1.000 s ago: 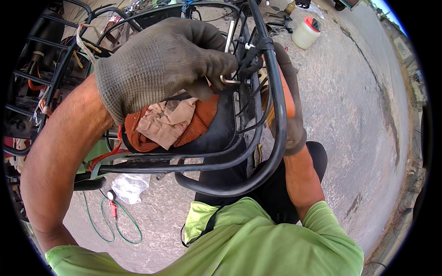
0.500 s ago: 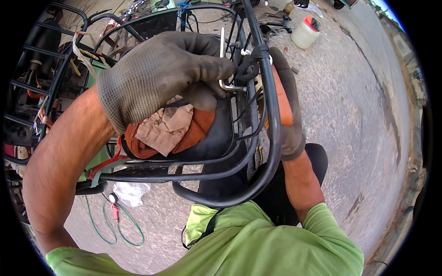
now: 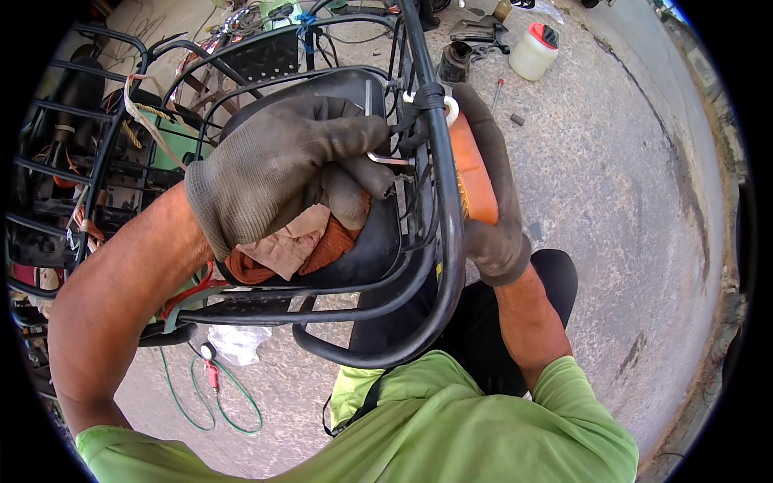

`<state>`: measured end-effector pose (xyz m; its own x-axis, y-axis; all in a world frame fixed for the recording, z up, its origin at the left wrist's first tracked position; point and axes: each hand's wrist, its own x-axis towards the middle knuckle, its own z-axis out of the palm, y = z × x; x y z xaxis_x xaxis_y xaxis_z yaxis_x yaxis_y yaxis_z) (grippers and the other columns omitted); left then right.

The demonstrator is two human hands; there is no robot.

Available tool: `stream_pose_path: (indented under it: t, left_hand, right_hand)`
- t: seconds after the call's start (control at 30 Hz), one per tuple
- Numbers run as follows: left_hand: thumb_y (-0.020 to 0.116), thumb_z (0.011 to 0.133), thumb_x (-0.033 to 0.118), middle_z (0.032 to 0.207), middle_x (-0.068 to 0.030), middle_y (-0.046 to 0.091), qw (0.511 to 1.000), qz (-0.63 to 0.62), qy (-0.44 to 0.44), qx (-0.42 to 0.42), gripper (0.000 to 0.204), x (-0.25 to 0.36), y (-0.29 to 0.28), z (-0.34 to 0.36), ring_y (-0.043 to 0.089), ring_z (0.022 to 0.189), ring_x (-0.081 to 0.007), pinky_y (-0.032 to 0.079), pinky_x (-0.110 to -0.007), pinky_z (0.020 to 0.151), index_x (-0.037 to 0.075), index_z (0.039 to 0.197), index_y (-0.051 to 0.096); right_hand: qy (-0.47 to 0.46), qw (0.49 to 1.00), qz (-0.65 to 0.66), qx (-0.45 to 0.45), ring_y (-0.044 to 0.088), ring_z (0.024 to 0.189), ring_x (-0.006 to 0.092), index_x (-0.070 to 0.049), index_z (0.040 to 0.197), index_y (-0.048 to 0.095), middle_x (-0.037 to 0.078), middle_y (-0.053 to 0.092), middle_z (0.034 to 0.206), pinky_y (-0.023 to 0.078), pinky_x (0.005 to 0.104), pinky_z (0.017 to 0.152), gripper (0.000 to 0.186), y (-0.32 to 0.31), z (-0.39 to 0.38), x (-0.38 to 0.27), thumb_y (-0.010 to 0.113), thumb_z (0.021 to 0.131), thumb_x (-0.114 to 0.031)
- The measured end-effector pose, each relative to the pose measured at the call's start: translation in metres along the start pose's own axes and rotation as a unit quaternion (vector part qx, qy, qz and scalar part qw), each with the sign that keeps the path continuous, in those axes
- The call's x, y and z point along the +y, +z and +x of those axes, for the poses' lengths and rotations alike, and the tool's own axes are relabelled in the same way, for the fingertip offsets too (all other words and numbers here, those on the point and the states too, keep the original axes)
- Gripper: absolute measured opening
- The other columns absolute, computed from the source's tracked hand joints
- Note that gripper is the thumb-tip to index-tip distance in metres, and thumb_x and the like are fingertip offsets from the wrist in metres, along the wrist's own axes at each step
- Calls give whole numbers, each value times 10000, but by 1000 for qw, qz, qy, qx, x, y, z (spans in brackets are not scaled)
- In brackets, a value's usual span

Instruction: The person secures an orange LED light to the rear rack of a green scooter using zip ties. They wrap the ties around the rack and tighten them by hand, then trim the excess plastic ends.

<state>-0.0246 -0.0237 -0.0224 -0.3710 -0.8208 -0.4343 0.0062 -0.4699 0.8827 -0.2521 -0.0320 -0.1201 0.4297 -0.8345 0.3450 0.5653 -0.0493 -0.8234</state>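
My left hand [image 3: 278, 153], in a dark grey work glove, pinches a bent silver hex key [image 3: 369, 98]. The key's long arm points up, and its short arm meets the inner side of a black tubular rack [image 3: 452, 217]. Across the rack's right rail, my gloved right hand [image 3: 501, 233] is wrapped round an orange plastic lamp-like part [image 3: 475, 177], pressing it to the outer side. A white ring [image 3: 451, 109] shows at that part's top. Beneath my left hand, a rust-coloured cloth [image 3: 334, 248] and a beige cloth [image 3: 286, 241] lie on a black pad [image 3: 378, 253].
A white jar with a red lid [image 3: 534, 52] stands on the ground at far right, near a black cup-like container [image 3: 455, 63] and a thin screwdriver [image 3: 498, 92]. A green hose with a gauge [image 3: 211, 362] lies lower left, beside clear plastic [image 3: 237, 342]. More black bars [image 3: 60, 161] rise at left.
The rack has shifted slightly left in view, and the hex key with it. My left hand sits a little lower. More of the orange part shows in my right hand.
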Motion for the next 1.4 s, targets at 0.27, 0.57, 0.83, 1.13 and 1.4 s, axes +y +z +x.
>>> stream_pose_path:
  t: [0.27, 0.57, 0.83, 1.13, 1.4]
  left_hand:
    - [625, 1009, 128, 842, -109, 715, 973, 184, 121, 68, 149, 0, 14, -3, 708, 682, -158, 594, -286, 646, -17, 1042, 614]
    - [684, 974, 120, 843, -66, 701, 974, 200, 101, 44, 159, 11, 17, -3, 703, 681, -129, 569, -251, 610, -4, 1036, 607]
    - [735, 936, 98, 856, -36, 680, 949, 264, 162, 53, 167, 13, 12, 1, 655, 731, -75, 520, -219, 605, 25, 1011, 605]
    - [671, 869, -82, 888, -37, 615, 835, 452, 296, 102, 151, 15, 30, -21, 602, 795, -117, 484, -279, 698, 18, 974, 629]
    - [701, 818, 13, 853, -137, 640, 704, 636, 312, 39, 395, 4, 47, -56, 627, 738, -288, 488, -409, 662, -17, 1209, 652]
  right_hand:
    - [-55, 997, 12, -58, 487, 1368, 268, -35, 1624, 166, 141, 455, 1487, 408, 411, 1147, 1229, -15, 3, 15, 850, 604, -84]
    - [56, 997, 35, 28, 472, 1384, 275, -38, 1626, 167, 144, 448, 1497, 385, 419, 1167, 1227, 7, -3, -9, 805, 578, -26]
    - [-22, 999, 16, -17, 439, 1408, 260, -21, 1620, 164, 142, 406, 1523, 369, 409, 1168, 1250, -4, 0, 5, 894, 610, -114]
    - [11, 999, -38, 20, 459, 1387, 265, -3, 1595, 227, 154, 447, 1496, 358, 401, 1175, 1201, -2, -3, -2, 922, 650, -259]
    - [24, 993, -116, 1, 446, 1398, 253, -26, 1612, 207, 138, 424, 1513, 346, 394, 1181, 1158, -8, -4, -9, 865, 663, -110]
